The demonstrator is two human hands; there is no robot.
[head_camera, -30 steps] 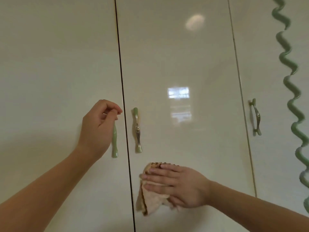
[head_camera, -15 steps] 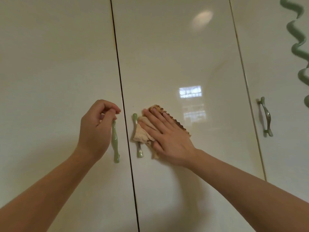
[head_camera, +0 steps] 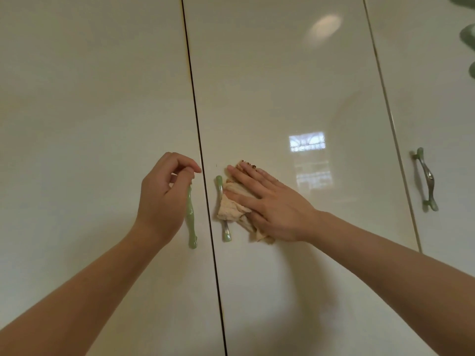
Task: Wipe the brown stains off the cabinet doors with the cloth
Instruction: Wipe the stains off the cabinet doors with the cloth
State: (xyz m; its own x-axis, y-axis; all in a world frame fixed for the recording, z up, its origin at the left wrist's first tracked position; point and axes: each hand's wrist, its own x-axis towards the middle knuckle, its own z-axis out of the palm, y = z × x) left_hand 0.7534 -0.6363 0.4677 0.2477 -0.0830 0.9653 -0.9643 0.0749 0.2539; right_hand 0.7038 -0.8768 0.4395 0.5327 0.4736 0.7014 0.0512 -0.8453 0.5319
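Observation:
My right hand (head_camera: 267,204) lies flat with straight fingers on a crumpled beige cloth (head_camera: 232,210) and presses it against the glossy cream middle door (head_camera: 282,86). The cloth sits just right of that door's green handle (head_camera: 221,186) and covers part of it. My left hand (head_camera: 162,196) has its fingers curled round the top of the green handle (head_camera: 191,222) on the left door (head_camera: 90,98). A few tiny brown specks (head_camera: 217,165) show just above the cloth. No other stains are visible.
A dark gap (head_camera: 203,176) separates the left and middle doors. A third door at the right carries a green-tipped metal handle (head_camera: 426,181). A green wavy decoration (head_camera: 467,39) runs along the far right edge.
My right hand slid the cloth up the middle door from below the handle to beside it, then a little higher. My left hand stayed on the left handle.

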